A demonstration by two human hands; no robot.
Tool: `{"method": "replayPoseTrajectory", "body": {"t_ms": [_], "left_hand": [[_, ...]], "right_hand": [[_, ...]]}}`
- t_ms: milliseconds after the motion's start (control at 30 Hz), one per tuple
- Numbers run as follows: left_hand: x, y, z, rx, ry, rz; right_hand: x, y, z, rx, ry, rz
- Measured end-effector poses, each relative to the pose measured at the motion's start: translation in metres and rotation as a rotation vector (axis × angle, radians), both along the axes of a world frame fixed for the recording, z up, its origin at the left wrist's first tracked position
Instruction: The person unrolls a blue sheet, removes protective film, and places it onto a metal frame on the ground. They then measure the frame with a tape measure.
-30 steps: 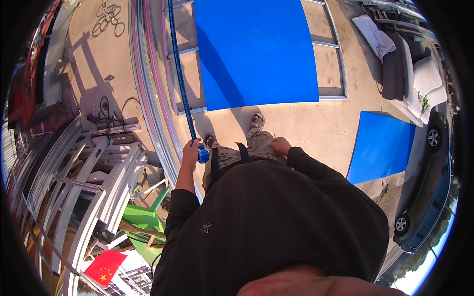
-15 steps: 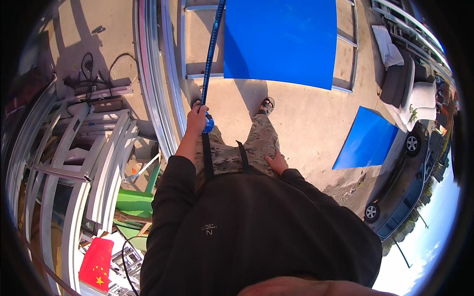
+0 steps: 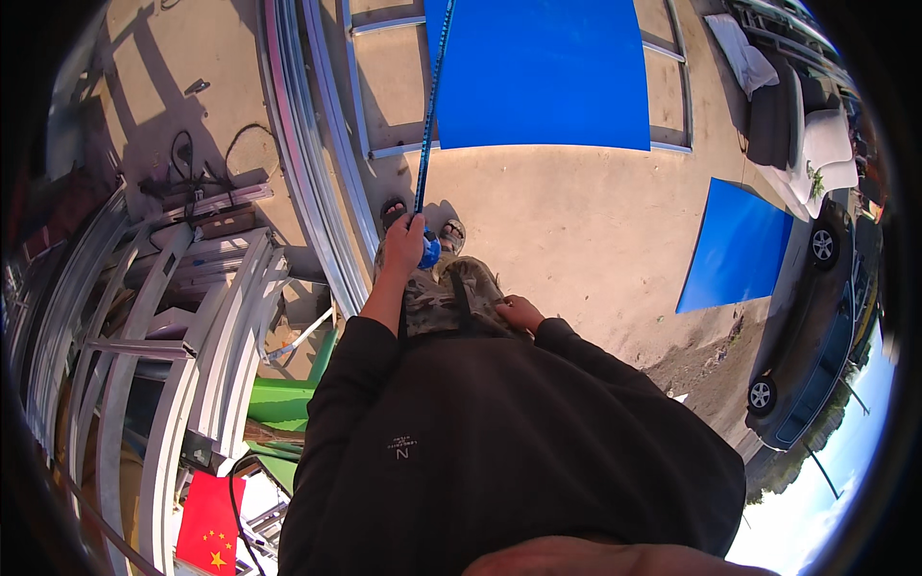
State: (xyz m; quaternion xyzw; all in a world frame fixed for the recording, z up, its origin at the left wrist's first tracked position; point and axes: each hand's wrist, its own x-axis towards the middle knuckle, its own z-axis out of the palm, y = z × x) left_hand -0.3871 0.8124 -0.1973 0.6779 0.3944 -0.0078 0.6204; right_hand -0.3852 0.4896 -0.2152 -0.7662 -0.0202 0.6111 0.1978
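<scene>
In my left hand [image 3: 401, 250], closed around its case, is a blue tape measure [image 3: 431, 252]. Its blade [image 3: 429, 125] is pulled out and runs forward past the upper edge of the view, crossing the left side of a large blue sheet [image 3: 543, 77]. That sheet lies over a metal frame [image 3: 686, 106] on the ground, and the blade's far end is out of view. My right hand [image 3: 521, 312] hangs against my camouflage trousers at the right thigh; its fingers are mostly hidden from above.
Long metal profiles [image 3: 322, 144] run along my left. Farther left are stacked white frames [image 3: 206, 336], a tangle of black cable [image 3: 187, 173], green pieces [image 3: 280, 403] and a red flag [image 3: 206, 523]. A smaller blue sheet [image 3: 735, 250], cushioned seating [image 3: 776, 125] and a parked car [image 3: 807, 336] are on the right.
My right foot has come back beside the left one. My left hand and the tape measure have shifted right and slightly down in view; my right hand has moved a little left.
</scene>
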Motion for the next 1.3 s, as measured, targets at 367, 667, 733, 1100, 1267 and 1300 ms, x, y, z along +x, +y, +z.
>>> {"method": "replayPoseTrajectory", "body": {"t_ms": [367, 667, 733, 1100, 1267, 1300], "left_hand": [[0.008, 0.017, -0.006, 0.032, 0.130, -0.099], [0.025, 0.077, -0.059, 0.127, 0.187, -0.179], [0.022, 0.092, -0.080, 0.098, 0.092, -0.168], [0.024, 0.182, -0.214, 0.070, -0.015, -0.207], [0.038, 0.232, -0.298, 0.036, 0.115, -0.276], [0.040, 0.239, -0.317, 0.033, 0.112, -0.259]], "right_hand": [[-0.033, -0.012, -0.007, -0.029, -0.071, -0.162], [-0.059, 0.005, 0.008, -0.035, -0.043, -0.224], [-0.067, 0.023, 0.006, -0.123, 0.004, -0.204], [-0.052, 0.068, -0.032, -0.262, -0.230, 0.014], [-0.015, 0.056, -0.095, 0.105, -0.460, 0.245], [-0.010, 0.055, -0.107, 0.139, -0.525, 0.270]]}}
